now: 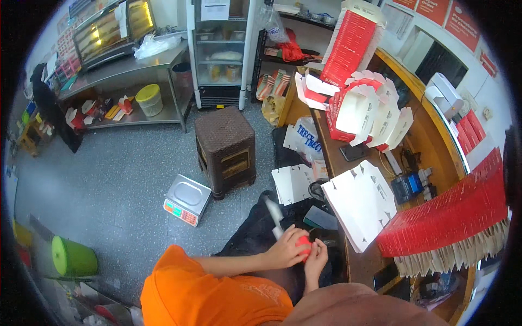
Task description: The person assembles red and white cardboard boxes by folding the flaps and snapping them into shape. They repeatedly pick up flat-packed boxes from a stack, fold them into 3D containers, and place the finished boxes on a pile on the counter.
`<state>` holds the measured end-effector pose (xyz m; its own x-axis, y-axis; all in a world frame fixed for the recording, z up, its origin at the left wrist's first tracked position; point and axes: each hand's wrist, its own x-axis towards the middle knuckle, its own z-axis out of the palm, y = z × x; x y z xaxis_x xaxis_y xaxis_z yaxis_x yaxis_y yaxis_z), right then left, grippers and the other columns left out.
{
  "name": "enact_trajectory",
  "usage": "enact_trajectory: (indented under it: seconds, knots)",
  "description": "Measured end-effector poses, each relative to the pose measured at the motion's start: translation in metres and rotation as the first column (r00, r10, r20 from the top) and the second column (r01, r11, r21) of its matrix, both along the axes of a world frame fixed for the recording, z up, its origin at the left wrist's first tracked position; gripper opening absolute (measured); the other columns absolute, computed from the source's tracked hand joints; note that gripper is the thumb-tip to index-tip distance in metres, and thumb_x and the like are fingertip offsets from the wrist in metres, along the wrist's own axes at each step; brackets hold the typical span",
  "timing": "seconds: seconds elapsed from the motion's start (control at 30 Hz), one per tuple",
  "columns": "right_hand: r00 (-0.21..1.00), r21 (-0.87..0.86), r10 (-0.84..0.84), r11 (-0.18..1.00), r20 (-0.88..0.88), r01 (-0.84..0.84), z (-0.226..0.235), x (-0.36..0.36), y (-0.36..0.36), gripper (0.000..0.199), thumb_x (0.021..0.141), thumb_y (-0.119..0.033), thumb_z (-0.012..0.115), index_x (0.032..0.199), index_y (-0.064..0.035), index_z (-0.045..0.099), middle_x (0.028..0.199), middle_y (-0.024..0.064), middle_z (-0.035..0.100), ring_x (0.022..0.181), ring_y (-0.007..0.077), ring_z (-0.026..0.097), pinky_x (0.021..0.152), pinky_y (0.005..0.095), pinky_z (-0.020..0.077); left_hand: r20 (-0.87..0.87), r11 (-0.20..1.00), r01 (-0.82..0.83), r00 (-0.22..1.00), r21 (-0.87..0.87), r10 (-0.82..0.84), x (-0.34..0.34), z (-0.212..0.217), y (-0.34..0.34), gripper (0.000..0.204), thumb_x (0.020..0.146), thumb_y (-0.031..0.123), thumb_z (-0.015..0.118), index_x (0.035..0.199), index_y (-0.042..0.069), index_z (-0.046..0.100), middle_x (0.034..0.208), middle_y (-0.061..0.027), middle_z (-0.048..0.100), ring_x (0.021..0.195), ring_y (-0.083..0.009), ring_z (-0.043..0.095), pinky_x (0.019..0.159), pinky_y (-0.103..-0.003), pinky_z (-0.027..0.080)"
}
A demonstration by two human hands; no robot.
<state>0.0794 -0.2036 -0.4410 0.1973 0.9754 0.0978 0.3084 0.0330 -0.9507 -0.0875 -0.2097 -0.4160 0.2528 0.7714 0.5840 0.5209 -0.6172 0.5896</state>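
- Nearest the camera: the person, in an orange shirt, holds both hands together over the lap, above dark trousers.
- Left hand (285,247) has its fingers curled round a small red object (303,245); a white strip-like piece (275,216) sticks up from the same grip, blurred.
- Right hand (315,256) touches the red object from the other side, fingers pressed together on it at the tips. What the object is cannot be told.
- Just right of the hands: a wooden surface (435,146) curving away along the right of the view.
- On its near end, a long row of flat red cartons (446,217) standing on edge, and a stack of flat white carton blanks (361,201) overhanging the edge.
- Further along the surface: a small blue-and-black device (409,185) with cables, then folded red-and-white boxes (370,117), open at the top.
- Floor: grey speckled. A small weighing scale (187,199) lies on it, near a brown woven-pattern stool (225,149).
- Lower left: a green bucket (73,256) on its side.
- Far left: a steel table (130,68) with a lower shelf bearing a yellow-lidded tub (149,99) and scattered packaging; a lit display warmer (111,30) on top.
- Far centre: a glass-door refrigerator (220,51), white framed.
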Motion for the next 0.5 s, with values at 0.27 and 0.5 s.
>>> enact_trajectory:
  seconds: [0.27,0.5]
  knots:
    - [0.999,-0.033,-0.040,0.999,-0.029,0.039,0.006,0.007,-0.006,0.029,0.107,-0.014,0.049,0.112,0.0067,0.068,0.108,0.0140,0.072,0.098,0.0219,0.068,0.089,0.0356,0.0532,-0.038,0.979,-0.105,0.994,-0.172,0.100,-0.009,-0.001,-0.005,0.099,0.072,0.053,0.087,0.155,0.023,0.044,0.163,-0.0354,0.008,0.151,-0.0600,0.007,0.122,-0.067,0.017]
    - [0.990,-0.187,0.102,0.975,-0.093,-0.118,0.017,-0.008,-0.016,0.029,0.107,-0.013,0.051,0.115,0.0065,0.069,0.109,0.0143,0.074,0.100,0.0200,0.067,0.093,0.0344,0.0514,0.088,0.981,0.078,0.994,-0.180,-0.063,-0.022,-0.001,0.002,0.090,0.067,0.045,0.092,0.142,0.013,0.053,0.159,-0.0342,0.018,0.149,-0.0534,0.024,0.120,-0.060,0.029]
